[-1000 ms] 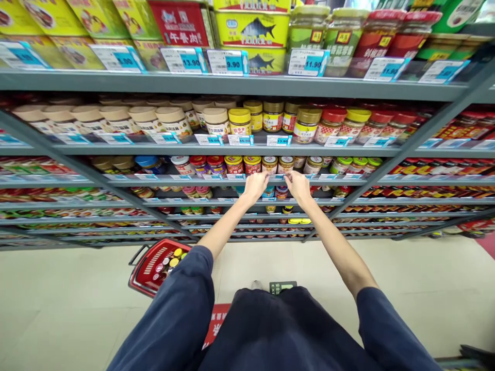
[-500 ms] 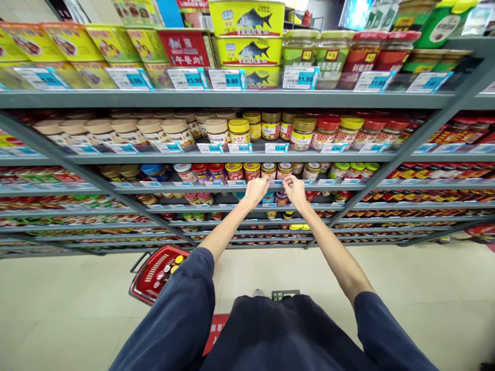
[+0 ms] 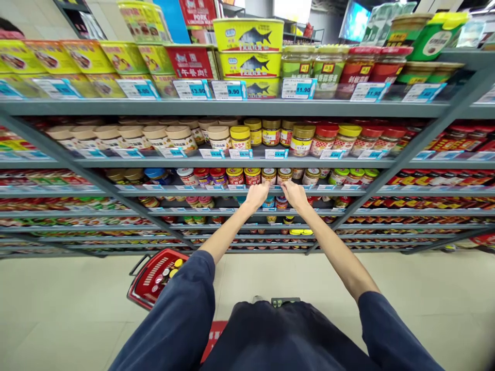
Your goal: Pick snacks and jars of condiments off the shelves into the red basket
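Observation:
My left hand (image 3: 258, 195) is closed at the front edge of the third shelf, its fingertips against the price-label strip (image 3: 275, 189). Beside it, a short gap to the right, my right hand (image 3: 294, 195) is closed at the same edge with the thumb pressed to the fingers. Whatever lies between the fingers of either hand is too small or hidden to make out. Just behind the hands stand a jar with a gold lid (image 3: 268, 175) and a similar jar (image 3: 285, 175). Jars with yellow lids (image 3: 252, 175) are to their left.
Higher up, a shelf of jars (image 3: 219, 136) and a top shelf with yellow fish tins (image 3: 249, 36) run across. Lower shelves hold more jars (image 3: 281, 202). A red shopping basket (image 3: 149, 291) with several jars stands on the floor at lower left.
The view has tilted up slightly, so the shelves sit lower in the picture. Both hands stay at the same shelf edge, and the right hand's fingers have curled further.

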`<state>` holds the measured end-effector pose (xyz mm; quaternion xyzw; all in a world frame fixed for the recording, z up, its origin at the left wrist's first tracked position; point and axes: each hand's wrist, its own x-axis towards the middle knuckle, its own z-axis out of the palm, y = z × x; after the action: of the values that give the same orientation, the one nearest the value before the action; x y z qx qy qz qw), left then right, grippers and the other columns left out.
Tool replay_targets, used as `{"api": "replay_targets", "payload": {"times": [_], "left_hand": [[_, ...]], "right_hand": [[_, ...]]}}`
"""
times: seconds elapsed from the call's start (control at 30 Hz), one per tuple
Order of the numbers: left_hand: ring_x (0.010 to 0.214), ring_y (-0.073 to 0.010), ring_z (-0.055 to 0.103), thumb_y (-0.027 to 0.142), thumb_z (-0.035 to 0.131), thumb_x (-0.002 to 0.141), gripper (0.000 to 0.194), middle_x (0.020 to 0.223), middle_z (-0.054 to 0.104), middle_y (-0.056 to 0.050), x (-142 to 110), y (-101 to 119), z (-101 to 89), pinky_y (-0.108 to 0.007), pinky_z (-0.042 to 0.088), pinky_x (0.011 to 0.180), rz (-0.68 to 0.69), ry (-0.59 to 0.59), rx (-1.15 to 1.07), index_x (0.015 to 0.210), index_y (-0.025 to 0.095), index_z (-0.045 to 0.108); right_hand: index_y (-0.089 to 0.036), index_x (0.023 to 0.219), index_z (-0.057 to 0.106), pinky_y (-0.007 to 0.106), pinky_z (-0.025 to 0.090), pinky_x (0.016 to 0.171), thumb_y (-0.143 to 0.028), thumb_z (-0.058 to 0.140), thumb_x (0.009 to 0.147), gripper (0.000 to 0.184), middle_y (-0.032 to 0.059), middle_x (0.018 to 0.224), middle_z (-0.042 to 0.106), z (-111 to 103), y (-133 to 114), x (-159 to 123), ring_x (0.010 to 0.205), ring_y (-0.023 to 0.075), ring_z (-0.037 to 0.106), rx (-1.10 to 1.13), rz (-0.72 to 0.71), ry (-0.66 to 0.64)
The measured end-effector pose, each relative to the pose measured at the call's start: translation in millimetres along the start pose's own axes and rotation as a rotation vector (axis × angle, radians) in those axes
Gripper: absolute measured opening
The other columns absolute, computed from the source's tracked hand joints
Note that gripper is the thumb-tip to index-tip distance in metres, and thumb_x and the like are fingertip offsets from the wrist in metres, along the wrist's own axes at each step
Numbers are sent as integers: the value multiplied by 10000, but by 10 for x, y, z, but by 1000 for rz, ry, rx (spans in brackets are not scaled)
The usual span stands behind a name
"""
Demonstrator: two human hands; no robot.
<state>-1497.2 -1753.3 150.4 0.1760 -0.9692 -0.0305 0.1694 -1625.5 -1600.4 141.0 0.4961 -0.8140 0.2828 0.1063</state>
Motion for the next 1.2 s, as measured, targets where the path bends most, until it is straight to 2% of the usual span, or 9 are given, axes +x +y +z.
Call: {"api": "replay_targets", "payload": {"times": [0.13,0.27,0.33,0.4,0.6,0.77,0.93,1.03,1.2], "left_hand": [[1183,-239,698,318,385,1113,353,1244,731,-161,-18,-66,-172,-346,516,1028,77,89,-46,1295,172,650],[1283,-330,593,298,513,1059,328,1330,670,-207,47,-108,-364,-462,467,1099,225,201,5,1310,145,659],[1288,-356,577,253,514,1046,309,1311,681,-215,79,-86,-383,-489,467,1087,255,177,59,1285,136,672],[1318,-360,558,215,497,1042,316,1322,682,-221,99,-45,-362,-492,457,1098,244,159,88,1295,127,664],[1403,-352,514,116,417,1034,399,1409,654,-240,153,22,-288,-488,442,1125,218,136,58,1390,71,593],[1465,-285,493,43,405,1002,427,1479,622,-198,216,-31,-236,-417,410,1208,223,111,17,1381,93,595],[1347,-278,608,50,470,984,411,1405,669,-185,248,-44,-189,-411,513,1106,183,94,-19,1367,136,588],[1316,-281,625,85,487,1004,348,1348,691,-194,251,-33,-185,-405,519,1088,166,101,-45,1330,123,603],[1270,-274,653,174,514,1042,288,1289,714,-182,261,-24,-187,-396,517,1083,161,119,-98,1304,126,624]], "right_hand": [[-171,1307,651,378,554,910,-360,463,1081,349,158,1179,721,-79,-5,-88,993,272,710,53,43,123],[-127,1383,600,455,539,1000,-450,536,1048,470,217,1274,661,-138,-4,-24,1140,327,659,71,161,296],[-123,1415,586,508,525,1021,-479,561,1033,523,240,1269,660,-125,1,53,1213,378,629,15,214,274],[-139,1445,576,522,536,1001,-479,570,1028,538,235,1237,675,-96,18,119,1183,388,648,8,233,228],[-153,1463,594,520,516,1071,-387,578,1026,496,220,1280,682,-77,159,177,1240,365,638,95,155,193],[-139,1494,560,490,458,1169,-323,601,1011,518,202,1403,655,-133,249,206,1354,331,581,138,66,141],[-88,1451,577,504,493,1111,-416,651,985,575,241,1296,696,-140,238,266,1275,372,619,131,107,134],[-95,1403,617,521,521,1056,-491,646,980,580,231,1185,731,-145,242,300,1183,386,649,135,131,141],[-106,1388,639,503,535,1032,-458,656,980,539,209,1126,755,-175,297,320,1108,370,681,154,90,124]]}}
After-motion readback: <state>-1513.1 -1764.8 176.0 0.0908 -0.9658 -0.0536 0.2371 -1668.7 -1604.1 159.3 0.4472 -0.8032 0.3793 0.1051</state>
